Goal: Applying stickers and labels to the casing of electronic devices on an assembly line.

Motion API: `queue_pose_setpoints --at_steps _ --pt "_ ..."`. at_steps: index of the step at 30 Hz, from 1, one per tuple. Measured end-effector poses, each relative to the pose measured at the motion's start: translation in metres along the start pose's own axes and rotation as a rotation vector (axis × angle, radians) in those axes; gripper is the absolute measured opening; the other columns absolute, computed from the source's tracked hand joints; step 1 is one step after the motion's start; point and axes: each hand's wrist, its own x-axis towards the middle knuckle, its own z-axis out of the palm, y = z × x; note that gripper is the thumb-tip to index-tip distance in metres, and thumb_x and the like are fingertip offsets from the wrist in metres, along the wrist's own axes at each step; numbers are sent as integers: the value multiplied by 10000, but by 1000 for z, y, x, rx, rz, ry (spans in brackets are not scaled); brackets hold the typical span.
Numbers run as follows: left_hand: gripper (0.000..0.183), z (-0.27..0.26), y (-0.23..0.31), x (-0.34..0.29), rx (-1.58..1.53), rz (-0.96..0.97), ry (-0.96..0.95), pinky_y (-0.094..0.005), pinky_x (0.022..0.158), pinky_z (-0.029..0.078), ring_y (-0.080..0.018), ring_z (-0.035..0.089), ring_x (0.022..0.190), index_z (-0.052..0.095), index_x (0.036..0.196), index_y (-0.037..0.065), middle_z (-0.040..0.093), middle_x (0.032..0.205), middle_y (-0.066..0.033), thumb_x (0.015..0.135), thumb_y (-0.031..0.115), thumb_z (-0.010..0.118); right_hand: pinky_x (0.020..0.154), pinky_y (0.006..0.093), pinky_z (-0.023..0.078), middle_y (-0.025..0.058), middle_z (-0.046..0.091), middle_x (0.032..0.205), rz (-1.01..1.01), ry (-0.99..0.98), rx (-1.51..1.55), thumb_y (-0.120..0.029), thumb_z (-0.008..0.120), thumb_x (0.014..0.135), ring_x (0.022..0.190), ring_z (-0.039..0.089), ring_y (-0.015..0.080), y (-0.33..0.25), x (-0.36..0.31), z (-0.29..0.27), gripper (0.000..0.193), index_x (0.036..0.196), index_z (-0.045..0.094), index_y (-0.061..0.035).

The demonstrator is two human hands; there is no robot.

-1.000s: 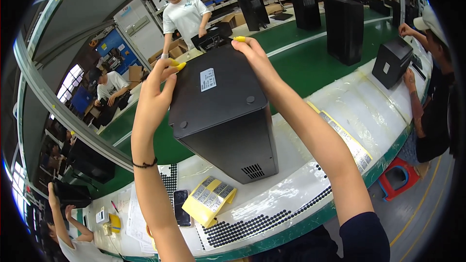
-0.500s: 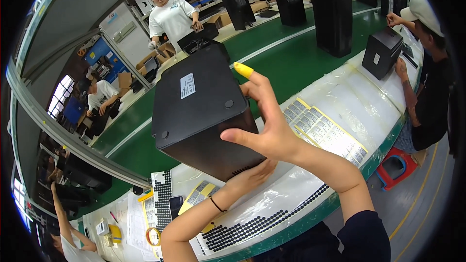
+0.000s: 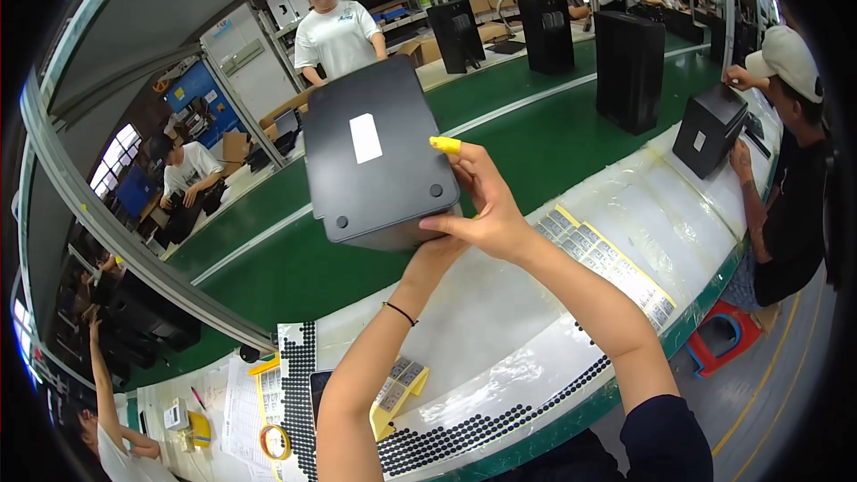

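Note:
Over the green belt I hold up a black computer case (image 3: 384,187), tilted so that one end faces me. That end carries a white label (image 3: 365,138) and two visible round black feet. My right hand (image 3: 478,205) grips the case's right side, thumb on the lower edge. A yellow finger cot (image 3: 445,145) covers the index fingertip, which points along the label face. Underneath, my left hand (image 3: 439,257) supports the case; its fingers are mostly hidden behind it. A black band circles the left wrist.
Sheets of small grey labels (image 3: 616,268) and rows of round black pads (image 3: 464,428) lie on the white-covered bench. A tape roll (image 3: 275,442) sits at left. Black cases (image 3: 629,71) stand along the green belt (image 3: 500,147). A co-worker (image 3: 786,161) handles another case at right.
The case has risen and moved farther from me, its label end turned more toward me. Both hands travelled with it, and the right thumb now lies against its lower edge.

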Motion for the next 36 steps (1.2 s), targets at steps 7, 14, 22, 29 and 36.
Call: queue_pose_setpoints --at_steps 7,14,22,29,36 --pt "579 10 18 1 -60 -39 4 -350 1190 96 -135 213 1412 364 1416 149 282 1517 -23 875 278 523 1062 355 317 88 487 1257 20 6 83 -112 809 740 1200 462 184 22 13 -12 847 1421 306 -91" --pt "375 -63 -2 4 -1301 -146 72 -493 1134 255 -264 461 1258 630 1138 107 535 1288 -111 774 59 553 1007 349 367 92 514 1220 80 53 -45 -214 747 821 1142 491 174 58 69 -29 725 1407 331 -109" --pt "353 -188 -17 -40 -1570 -53 155 -514 1120 268 -245 480 1229 563 1155 108 525 1288 -93 805 138 595 1007 328 361 75 553 1168 68 53 -36 -235 748 827 1131 507 150 82 91 -40 692 1383 358 -105" --pt "303 -201 -6 -59 -1837 -289 83 -512 1101 281 -280 473 1217 562 1139 79 527 1265 -109 840 113 594 1005 293 315 67 526 1172 239 126 -19 -335 674 875 1145 456 137 60 88 -39 610 1366 391 -109" --pt "385 -142 -108 -57 -1466 -1156 452 -465 1038 337 -377 435 1220 531 1219 3 498 1282 -187 852 80 619 966 295 328 95 460 1177 114 121 -44 -357 647 871 1122 434 181 17 17 -37 714 1431 292 -92"
